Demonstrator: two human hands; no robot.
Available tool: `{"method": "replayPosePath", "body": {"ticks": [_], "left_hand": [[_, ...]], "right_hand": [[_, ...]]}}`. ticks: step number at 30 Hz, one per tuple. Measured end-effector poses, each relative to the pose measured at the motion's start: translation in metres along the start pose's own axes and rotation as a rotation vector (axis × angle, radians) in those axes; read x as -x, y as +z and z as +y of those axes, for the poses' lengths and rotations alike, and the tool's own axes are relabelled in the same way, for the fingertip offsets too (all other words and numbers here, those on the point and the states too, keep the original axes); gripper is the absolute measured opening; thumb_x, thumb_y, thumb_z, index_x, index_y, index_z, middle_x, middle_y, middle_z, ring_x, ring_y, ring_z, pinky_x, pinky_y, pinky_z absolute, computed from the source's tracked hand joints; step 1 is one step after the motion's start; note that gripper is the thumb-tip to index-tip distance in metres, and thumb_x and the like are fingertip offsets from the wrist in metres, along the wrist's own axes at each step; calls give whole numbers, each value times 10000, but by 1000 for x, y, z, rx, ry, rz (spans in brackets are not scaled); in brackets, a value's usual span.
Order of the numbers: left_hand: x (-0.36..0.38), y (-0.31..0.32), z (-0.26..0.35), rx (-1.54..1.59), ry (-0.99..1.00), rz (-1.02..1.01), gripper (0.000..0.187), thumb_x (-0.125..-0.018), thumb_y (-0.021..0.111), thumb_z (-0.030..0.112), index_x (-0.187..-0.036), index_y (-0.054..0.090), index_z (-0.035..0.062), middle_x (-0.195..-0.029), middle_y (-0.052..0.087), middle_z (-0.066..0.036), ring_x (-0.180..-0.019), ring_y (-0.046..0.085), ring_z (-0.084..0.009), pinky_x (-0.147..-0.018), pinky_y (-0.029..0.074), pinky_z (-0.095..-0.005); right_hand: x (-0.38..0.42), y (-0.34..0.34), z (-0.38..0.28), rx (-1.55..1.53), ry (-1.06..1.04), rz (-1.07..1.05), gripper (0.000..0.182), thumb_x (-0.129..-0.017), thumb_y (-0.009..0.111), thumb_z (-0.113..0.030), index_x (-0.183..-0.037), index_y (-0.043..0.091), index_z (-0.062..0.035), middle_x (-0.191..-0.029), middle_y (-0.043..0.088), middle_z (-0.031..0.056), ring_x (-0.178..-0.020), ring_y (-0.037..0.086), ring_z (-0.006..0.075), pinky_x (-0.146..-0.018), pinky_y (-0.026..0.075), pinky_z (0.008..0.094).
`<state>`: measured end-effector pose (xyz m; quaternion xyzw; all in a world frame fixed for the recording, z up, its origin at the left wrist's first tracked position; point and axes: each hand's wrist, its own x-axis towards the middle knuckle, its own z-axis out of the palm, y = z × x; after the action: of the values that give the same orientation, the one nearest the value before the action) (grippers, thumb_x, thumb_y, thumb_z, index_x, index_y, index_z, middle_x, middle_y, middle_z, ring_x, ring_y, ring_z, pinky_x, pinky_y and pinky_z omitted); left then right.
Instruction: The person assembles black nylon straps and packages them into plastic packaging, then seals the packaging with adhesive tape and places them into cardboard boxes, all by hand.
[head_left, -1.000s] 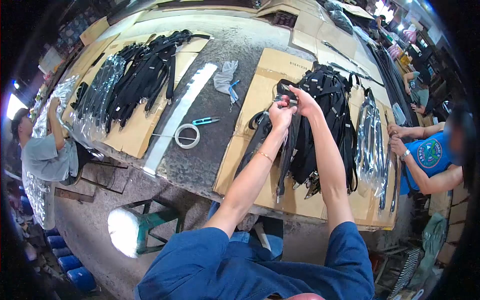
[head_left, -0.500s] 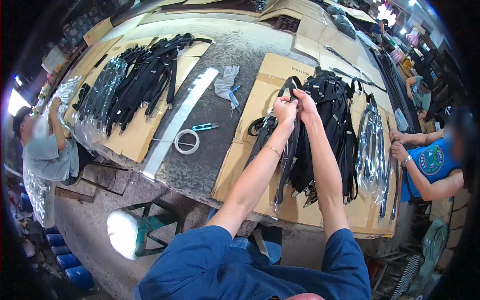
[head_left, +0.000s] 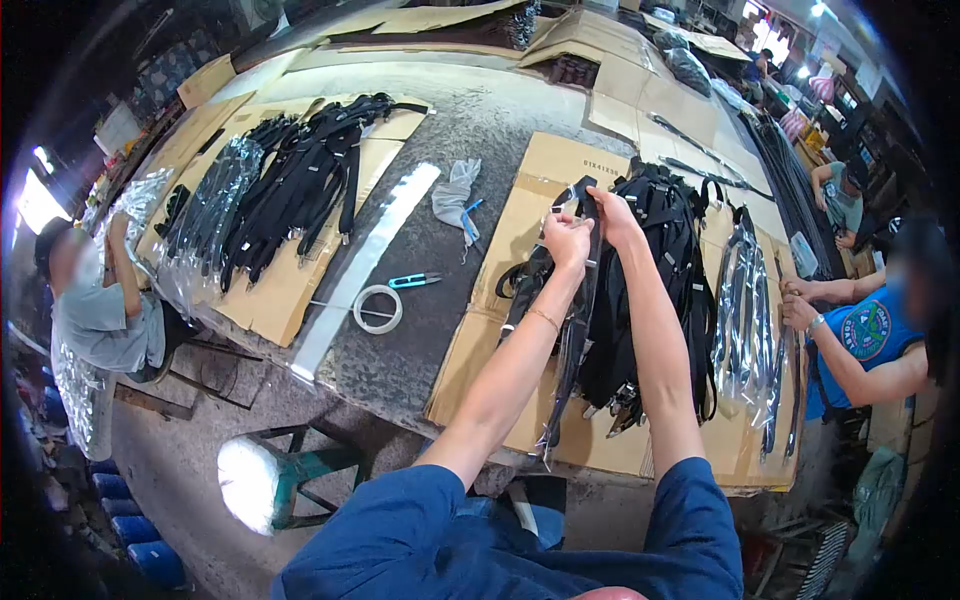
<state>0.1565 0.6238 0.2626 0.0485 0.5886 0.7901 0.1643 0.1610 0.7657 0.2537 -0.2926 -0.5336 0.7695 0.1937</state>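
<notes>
A black strap (head_left: 578, 318), one of what look like suspenders, hangs from my hands toward the table's near edge. My left hand (head_left: 567, 242) is closed in a pinch on it near its upper end. Slightly higher and to the right, my right hand (head_left: 614, 214) grips the same strap, thumb and fingers closed at its edge. Just right of my hands lies a thick pile of black suspenders (head_left: 655, 240) with metal clips, on a cardboard sheet (head_left: 470, 370). More black straps lie partly hidden beneath my left forearm.
Left of the cardboard are thread snips (head_left: 414, 280), a tape roll (head_left: 377, 309), a long pale strip (head_left: 365, 270) and a grey plastic bag (head_left: 456, 190). Bagged straps (head_left: 740, 310) lie right. Another suspenders pile (head_left: 300, 180) lies left. Co-workers sit at both sides; a stool (head_left: 300, 470) stands below.
My hands have come slightly apart, the left one lower than the right. The strap's folded upper end now shows above them. The whole view has shifted a little downward.
</notes>
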Motion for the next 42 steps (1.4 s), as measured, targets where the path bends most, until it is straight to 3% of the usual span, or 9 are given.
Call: {"method": "replayPosePath", "body": {"ticks": [11,20,23,26,29,31,32,36,42], "left_hand": [[11,14,32,-298,169,175,260,-737,759,152,-772,537,21,-725,605,-100,-684,600,-242,-685,481,-354],[68,-6,112,-851,478,-312,320,-900,446,238,-1067,647,55,-998,648,-199,-969,608,-374,-849,470,-440],[104,-32,174,-939,609,-388,322,-858,536,293,-1082,655,95,-980,647,-231,-930,620,-393,-842,492,-437],[89,-43,205,-972,654,-346,395,-790,638,277,-1110,635,45,-983,660,-206,-917,639,-359,-846,495,-407],[84,-44,227,-857,1106,-532,470,-760,720,234,-1155,598,9,-984,686,-133,-900,662,-224,-813,502,-323],[108,-40,255,-562,498,-1067,450,-756,725,132,-1164,584,1,-967,676,-87,-849,643,-158,-787,500,-282],[115,-38,270,-616,544,-1164,413,-758,705,47,-1150,588,-9,-949,663,-81,-838,616,-122,-776,492,-257],[144,-35,300,-542,789,-1089,353,-728,712,52,-1057,619,-38,-814,680,-86,-744,623,-101,-660,490,-246],[212,-39,340,-609,1047,-935,317,-683,740,109,-969,673,-12,-756,691,-96,-660,619,-77,-566,472,-230]], "right_hand": [[92,17,-40,-2,-130,-163,79,-873,645,-165,-851,639,-89,-696,576,-42,-612,523,56,-524,399,236],[128,1,-62,101,-372,-114,191,-881,618,-65,-1041,621,40,-870,674,59,-720,598,77,-608,449,203],[164,7,-83,102,-462,-186,161,-872,635,-77,-994,652,27,-846,673,50,-707,592,75,-604,445,204],[181,1,-95,103,-568,-176,110,-860,657,-105,-853,648,5,-752,615,-9,-655,540,56,-590,425,209],[230,7,-122,177,-628,-242,150,-853,669,-128,-773,608,-17,-687,546,-46,-632,497,47,-590,406,208],[261,10,-141,263,-692,-354,139,-851,674,-135,-787,623,-23,-695,557,-42,-647,504,44,-596,406,207],[271,13,-149,288,-684,-364,134,-850,676,-138,-799,631,-23,-704,564,-44,-660,508,40,-603,409,208],[325,30,-176,454,-776,-281,189,-882,639,-199,-967,678,-36,-785,592,-57,-658,466,20,-567,344,184],[405,47,-200,446,-988,-65,262,-866,662,-187,-1082,675,-39,-906,669,27,-822,601,84,-780,511,264]]}}
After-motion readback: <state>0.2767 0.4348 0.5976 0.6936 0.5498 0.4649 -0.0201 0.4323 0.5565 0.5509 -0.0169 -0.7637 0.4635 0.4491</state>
